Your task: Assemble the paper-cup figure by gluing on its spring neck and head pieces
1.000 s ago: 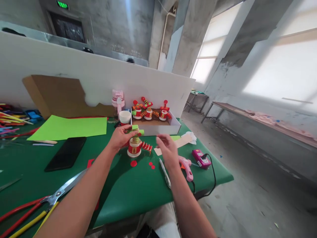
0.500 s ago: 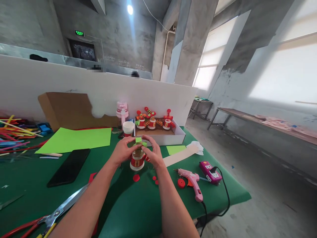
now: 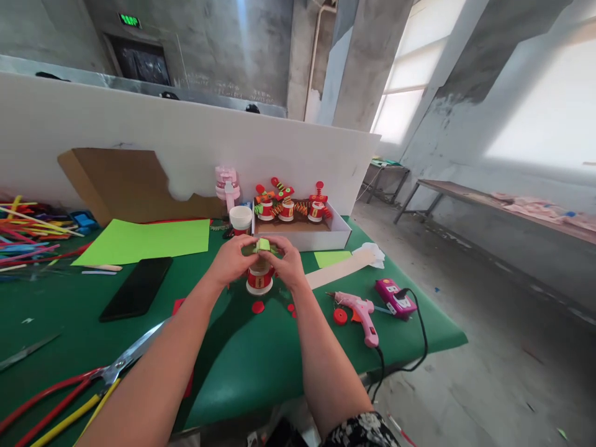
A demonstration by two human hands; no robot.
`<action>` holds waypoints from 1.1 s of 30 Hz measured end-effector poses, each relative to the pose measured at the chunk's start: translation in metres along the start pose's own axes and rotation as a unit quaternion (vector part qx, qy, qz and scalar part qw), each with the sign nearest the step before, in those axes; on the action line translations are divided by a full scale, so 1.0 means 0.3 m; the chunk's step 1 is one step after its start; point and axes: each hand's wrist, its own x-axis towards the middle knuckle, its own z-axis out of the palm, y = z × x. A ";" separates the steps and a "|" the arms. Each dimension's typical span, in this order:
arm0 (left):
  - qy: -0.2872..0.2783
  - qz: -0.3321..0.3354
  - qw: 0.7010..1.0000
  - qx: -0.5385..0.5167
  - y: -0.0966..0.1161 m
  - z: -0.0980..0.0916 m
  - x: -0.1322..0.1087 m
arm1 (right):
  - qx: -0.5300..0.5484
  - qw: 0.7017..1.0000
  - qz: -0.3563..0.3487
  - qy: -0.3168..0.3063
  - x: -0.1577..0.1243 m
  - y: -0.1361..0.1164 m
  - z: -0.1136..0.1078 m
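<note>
A red and white paper cup figure (image 3: 259, 280) stands upright on the green table, its wide rim down. On top of it is a small light-green paper piece (image 3: 263, 245). My left hand (image 3: 234, 256) pinches this green piece from the left, with the fingers closed on it. From the right, my right hand (image 3: 285, 261) grips the same piece between thumb and fingers. The fingers hide much of the figure's upper part. Just in front of the cup lies a red disc (image 3: 257, 307), with smaller red discs (image 3: 291, 308) to its right.
A white box (image 3: 302, 241) with similar figures stands behind, beside a white cup (image 3: 241, 217). Pink glue gun (image 3: 363, 313) and purple power socket (image 3: 395, 299) lie right. Large scissors (image 3: 112, 372), a black phone (image 3: 136, 290) and green paper (image 3: 144, 243) are left.
The view has tilted down, so the table things appear higher. Both hands still hold the green piece, with the fingers now closer around it.
</note>
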 end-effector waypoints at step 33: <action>-0.182 0.197 0.928 0.258 -0.063 -0.022 -0.340 | 0.068 0.997 0.035 0.033 0.006 0.013 0.045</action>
